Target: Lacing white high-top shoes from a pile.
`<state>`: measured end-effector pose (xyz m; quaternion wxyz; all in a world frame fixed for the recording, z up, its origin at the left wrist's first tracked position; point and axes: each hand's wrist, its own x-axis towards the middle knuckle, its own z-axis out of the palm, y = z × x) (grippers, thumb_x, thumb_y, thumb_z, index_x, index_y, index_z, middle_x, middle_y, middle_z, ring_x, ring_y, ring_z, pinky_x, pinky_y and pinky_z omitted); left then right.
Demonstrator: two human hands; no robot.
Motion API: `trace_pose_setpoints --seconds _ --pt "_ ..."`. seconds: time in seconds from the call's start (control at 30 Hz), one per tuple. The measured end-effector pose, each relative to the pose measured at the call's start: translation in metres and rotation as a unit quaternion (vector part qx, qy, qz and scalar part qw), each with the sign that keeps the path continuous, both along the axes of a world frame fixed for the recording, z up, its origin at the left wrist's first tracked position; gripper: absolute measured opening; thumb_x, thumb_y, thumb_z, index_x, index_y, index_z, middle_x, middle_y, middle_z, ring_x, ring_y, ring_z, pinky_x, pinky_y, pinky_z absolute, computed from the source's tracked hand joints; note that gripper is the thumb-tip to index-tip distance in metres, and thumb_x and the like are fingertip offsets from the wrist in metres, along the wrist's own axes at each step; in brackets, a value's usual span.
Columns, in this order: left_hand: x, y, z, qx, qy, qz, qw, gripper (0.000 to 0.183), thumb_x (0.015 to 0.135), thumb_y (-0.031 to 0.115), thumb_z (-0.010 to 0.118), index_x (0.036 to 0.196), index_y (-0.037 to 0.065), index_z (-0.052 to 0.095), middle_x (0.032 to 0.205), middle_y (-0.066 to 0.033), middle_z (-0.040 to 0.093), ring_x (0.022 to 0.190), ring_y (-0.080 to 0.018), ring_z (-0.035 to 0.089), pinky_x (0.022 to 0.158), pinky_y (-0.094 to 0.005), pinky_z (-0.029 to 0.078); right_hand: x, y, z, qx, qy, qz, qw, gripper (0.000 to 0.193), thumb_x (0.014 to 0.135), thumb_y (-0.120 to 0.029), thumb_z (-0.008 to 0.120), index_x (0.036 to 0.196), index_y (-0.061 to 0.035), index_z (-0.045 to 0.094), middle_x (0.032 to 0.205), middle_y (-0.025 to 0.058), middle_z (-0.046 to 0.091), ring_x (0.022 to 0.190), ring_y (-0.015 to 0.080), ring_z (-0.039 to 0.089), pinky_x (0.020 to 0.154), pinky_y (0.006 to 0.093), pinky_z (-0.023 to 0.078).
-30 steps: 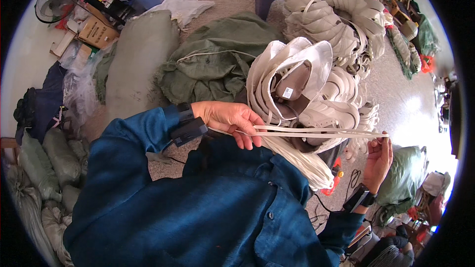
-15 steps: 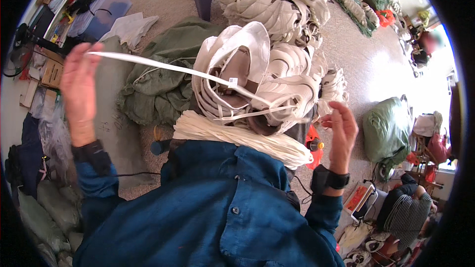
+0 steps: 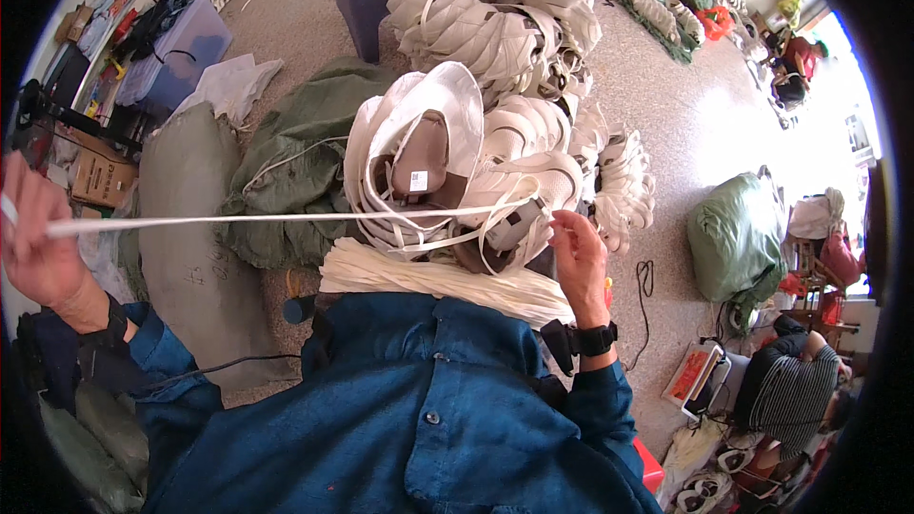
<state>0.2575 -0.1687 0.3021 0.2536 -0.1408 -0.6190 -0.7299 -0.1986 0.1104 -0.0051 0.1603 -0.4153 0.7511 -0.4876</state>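
A long, flat white lace (image 3: 286, 220) stretches almost level across my front. At the far left, my left hand (image 3: 40, 238) is closed around one end, slightly smeared by motion. My right hand (image 3: 579, 252) has its fingers curled together at the lace's other end, beside the shoe uppers. Several off-white shoe uppers (image 3: 409, 133) are nested in a stack, with a brown lining and a small white label inside the front one. More beige uppers (image 3: 538, 176) lie against them on the right, with loops of lace around them. A bundle of cream laces (image 3: 428, 276) lies across my lap.
Beyond the stack sit a large coil of tied uppers (image 3: 495, 19) and a purple plastic stool (image 3: 367, 0). Green cloth (image 3: 305, 124) and a grey-green sack (image 3: 190, 228) lie on the left. A light green sack (image 3: 728, 238) stands right; a person in stripes (image 3: 790, 400) is lower right.
My left hand has swung left and down, drawing the lace straighter. My right hand has come left, closer to the uppers. The whole view has shifted slightly.
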Motion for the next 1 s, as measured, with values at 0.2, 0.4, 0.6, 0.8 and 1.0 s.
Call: trace_pose_setpoints --seconds 0.2,0.4,0.6,0.8,1.0 --pt "-0.163 0.070 -0.096 -0.335 -0.409 0.115 0.841 0.021 0.087 0.010 0.069 0.107 0.003 0.068 0.095 -0.0144 0.072 0.082 -0.0257 0.070 0.078 -0.0397 0.053 -0.003 -0.026 0.020 0.022 0.115 0.040 0.992 0.017 0.091 -0.004 0.060 0.107 -0.0022 0.066 0.090 0.0167 0.063 0.079 0.0351 0.064 0.070 0.0410 0.051" --pt "-0.275 0.108 -0.239 -0.467 -0.216 0.267 0.815 0.023 0.084 0.011 0.071 0.104 0.000 0.064 0.101 -0.0138 0.061 0.097 -0.0313 0.060 0.086 -0.0408 0.050 -0.003 -0.051 0.029 0.066 0.167 0.069 0.981 0.009 0.090 -0.008 0.062 0.097 -0.0020 0.062 0.090 0.0173 0.062 0.082 0.0394 0.064 0.071 0.0456 0.051" --pt "-0.315 0.110 -0.295 -0.495 -0.242 0.338 0.763 0.041 0.071 0.020 0.078 0.103 0.003 0.057 0.106 -0.0146 0.054 0.103 -0.0324 0.054 0.086 -0.0425 0.045 -0.013 -0.062 0.033 0.124 0.175 0.113 0.970 0.010 0.089 -0.009 0.064 0.091 -0.0018 0.058 0.088 0.0175 0.062 0.082 0.0396 0.063 0.069 0.0463 0.051" --pt "-0.323 0.102 -0.307 -0.439 -0.217 0.367 0.791 0.030 0.071 0.015 0.070 0.095 0.003 0.059 0.095 -0.0141 0.055 0.093 -0.0331 0.056 0.079 -0.0429 0.046 -0.016 -0.072 0.035 0.128 0.187 0.133 0.965 0.010 0.086 -0.007 0.065 0.090 -0.0012 0.059 0.085 0.0184 0.063 0.078 0.0401 0.064 0.066 0.0460 0.051" --pt "-0.316 0.107 -0.303 -0.410 -0.199 0.383 0.803 0.027 0.071 0.015 0.070 0.093 0.003 0.060 0.093 -0.0127 0.054 0.092 -0.0319 0.056 0.078 -0.0425 0.045 -0.030 -0.078 0.042 0.192 0.124 0.184 0.956 0.008 0.084 -0.007 0.065 0.087 0.0004 0.061 0.079 0.0196 0.066 0.076 0.0405 0.065 0.068 0.0467 0.051"
